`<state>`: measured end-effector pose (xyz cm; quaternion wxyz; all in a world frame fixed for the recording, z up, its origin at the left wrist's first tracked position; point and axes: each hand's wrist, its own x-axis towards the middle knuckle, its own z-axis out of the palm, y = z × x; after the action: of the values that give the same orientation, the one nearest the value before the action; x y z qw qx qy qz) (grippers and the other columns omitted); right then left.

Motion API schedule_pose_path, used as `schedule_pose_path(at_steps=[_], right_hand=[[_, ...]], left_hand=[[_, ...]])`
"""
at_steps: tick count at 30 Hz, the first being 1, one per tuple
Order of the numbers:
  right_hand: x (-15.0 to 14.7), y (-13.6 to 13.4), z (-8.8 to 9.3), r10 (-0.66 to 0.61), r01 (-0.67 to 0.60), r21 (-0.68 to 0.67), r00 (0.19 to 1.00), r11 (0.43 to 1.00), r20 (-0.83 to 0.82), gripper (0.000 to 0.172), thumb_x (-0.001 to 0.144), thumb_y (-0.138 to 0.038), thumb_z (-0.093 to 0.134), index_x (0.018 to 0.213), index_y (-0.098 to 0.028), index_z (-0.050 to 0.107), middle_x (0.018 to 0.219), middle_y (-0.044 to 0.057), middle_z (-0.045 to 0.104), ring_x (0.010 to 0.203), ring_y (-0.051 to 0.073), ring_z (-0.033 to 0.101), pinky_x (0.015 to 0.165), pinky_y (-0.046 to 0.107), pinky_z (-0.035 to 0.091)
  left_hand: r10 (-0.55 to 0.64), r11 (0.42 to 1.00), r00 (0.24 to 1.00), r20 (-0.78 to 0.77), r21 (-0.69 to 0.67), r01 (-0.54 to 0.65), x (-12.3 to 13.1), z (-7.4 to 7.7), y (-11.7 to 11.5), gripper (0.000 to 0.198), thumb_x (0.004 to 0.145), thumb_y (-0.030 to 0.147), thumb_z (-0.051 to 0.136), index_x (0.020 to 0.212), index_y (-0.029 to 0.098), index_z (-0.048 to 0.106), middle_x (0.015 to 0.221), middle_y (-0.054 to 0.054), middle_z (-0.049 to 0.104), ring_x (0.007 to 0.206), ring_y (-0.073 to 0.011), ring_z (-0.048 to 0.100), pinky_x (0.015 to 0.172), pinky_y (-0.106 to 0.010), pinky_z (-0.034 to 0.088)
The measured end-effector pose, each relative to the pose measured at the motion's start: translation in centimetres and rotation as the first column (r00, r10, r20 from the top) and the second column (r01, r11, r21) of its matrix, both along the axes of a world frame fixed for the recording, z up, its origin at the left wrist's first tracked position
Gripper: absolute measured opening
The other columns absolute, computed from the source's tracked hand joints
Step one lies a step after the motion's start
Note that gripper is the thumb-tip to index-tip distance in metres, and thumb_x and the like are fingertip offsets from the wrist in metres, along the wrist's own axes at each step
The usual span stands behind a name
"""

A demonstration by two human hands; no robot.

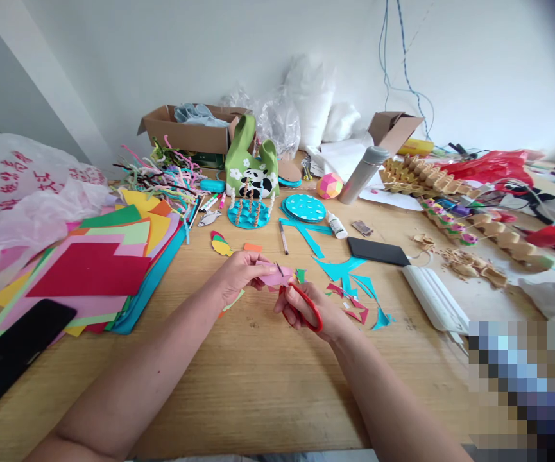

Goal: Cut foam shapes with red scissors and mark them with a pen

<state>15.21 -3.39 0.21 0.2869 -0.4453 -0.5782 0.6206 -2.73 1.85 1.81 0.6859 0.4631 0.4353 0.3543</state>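
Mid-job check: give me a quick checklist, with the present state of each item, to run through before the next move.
1. Pink paper secured by the left hand: ok, pinched at one side.
2. Red scissors controlled by the right hand: ok, held at the handles.
3. Blade at the paper: ok, a dark blade shows against the pink.
4. Left fingers well clear of the blade: not ok, its tip looks close to them.
5. Work spot free of loose scraps: not ok, a green scrap shows right beside the pink paper.
6. Guide line on the paper: cannot tell, too small.
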Motion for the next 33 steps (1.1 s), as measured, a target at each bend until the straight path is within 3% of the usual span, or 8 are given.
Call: schedule_pose_path(at_steps=[5, 16, 33], right_hand=[[-0.13, -0.09, 0.26, -0.005, 0.005, 0.005, 1.0, 1.0, 0.003, 0.065, 0.076, -0.077, 0.048, 0.069, -0.014, 0.061, 0.047, -0.002, 0.049, 0.038, 0.007, 0.043, 0.039, 0.021, 0.031], [-0.16, -0.22, 0.12, 0.01, -0.017, -0.047, 0.991, 0.999, -0.134, 0.066, 0.075, -0.078, 0.048, 0.072, -0.013, 0.062, 0.05, -0.002, 0.049, 0.042, 0.008, 0.043, 0.042, 0.021, 0.03], [-0.16, -0.07, 0.09, 0.001, -0.005, -0.043, 0.996, 0.999, -0.09, 0.069, 0.072, -0.079, 0.051, 0.073, -0.011, 0.062, 0.049, -0.001, 0.051, 0.041, 0.007, 0.043, 0.041, 0.021, 0.028]], left_hand=[[0.021, 1.0, 1.0, -0.003, -0.003, -0.021, -0.05, -0.3, 0.13, 0.028, 0.058, 0.034, 0.079, 0.073, 0.013, 0.068, 0.067, -0.002, 0.064, 0.06, -0.0096, 0.055, 0.055, -0.022, 0.04], [0.027, 0.988, 0.994, 0.108, -0.152, -0.01, 0.13, -0.33, 0.12, 0.032, 0.052, 0.029, 0.086, 0.071, 0.012, 0.067, 0.067, -0.003, 0.064, 0.055, -0.0072, 0.051, 0.051, -0.021, 0.034], [0.001, 0.997, 0.999, 0.043, -0.08, 0.002, 0.44, 0.14, -0.2, 0.027, 0.051, 0.027, 0.083, 0.066, 0.012, 0.066, 0.065, -0.001, 0.062, 0.059, -0.0091, 0.054, 0.052, -0.021, 0.038]])
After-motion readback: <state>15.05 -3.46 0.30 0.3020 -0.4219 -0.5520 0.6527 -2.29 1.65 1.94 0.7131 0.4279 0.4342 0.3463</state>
